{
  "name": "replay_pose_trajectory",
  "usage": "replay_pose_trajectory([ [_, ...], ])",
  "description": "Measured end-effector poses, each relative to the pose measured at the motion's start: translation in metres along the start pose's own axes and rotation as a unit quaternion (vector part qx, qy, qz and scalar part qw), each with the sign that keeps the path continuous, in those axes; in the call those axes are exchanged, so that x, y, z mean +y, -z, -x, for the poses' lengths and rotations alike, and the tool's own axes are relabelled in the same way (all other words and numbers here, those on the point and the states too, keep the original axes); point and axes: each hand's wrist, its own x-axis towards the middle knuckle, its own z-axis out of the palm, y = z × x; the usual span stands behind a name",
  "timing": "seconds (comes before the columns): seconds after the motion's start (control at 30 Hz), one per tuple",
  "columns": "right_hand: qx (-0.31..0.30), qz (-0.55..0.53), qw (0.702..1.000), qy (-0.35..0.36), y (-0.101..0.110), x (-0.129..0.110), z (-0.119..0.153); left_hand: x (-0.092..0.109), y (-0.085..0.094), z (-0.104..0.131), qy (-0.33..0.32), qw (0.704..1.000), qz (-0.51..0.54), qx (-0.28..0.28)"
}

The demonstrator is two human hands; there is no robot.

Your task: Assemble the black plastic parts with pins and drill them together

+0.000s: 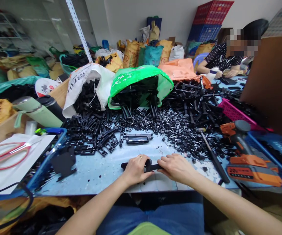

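Note:
Just above the table's front edge, a long black plastic part point(153, 167) spans my two hands. My left hand point(137, 169) wraps round its left portion, and a dark rounded end pokes out beyond the fingers. At its right end my right hand point(176, 168) grips it with curled fingers, hiding that end. The exact kind of part cannot be made out. Behind the hands a black rectangular assembly point(139, 138) lies on the light blue tabletop point(101, 169). Further back are heaps of black plastic pieces point(99, 130) and small black knobs with metal pins point(175, 127).
To the right lie a hammer point(214, 160) and an orange cordless drill point(251, 163). Red-handled scissors point(8, 155) rest on paper at the left, near a blue basket point(63, 132). A green sack point(136, 78) spills black parts. Across the table sits another person point(221, 58).

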Motion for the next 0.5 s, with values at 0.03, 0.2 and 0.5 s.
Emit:
replay_pose_trajectory([
  [0.03,0.005,-0.005,1.0,-0.006,-0.005,0.002,0.0,0.001,-0.002,-0.001,0.01,1.0,-0.011,-0.002],
  [0.2,0.034,-0.073,0.996,-0.039,-0.043,0.014,0.011,0.009,-0.005,-0.013,-0.004,0.999,-0.052,-0.014],
  [0.5,0.13,-0.144,0.973,-0.123,-0.063,0.025,0.044,0.019,-0.022,-0.132,-0.071,0.986,-0.151,-0.025],
])
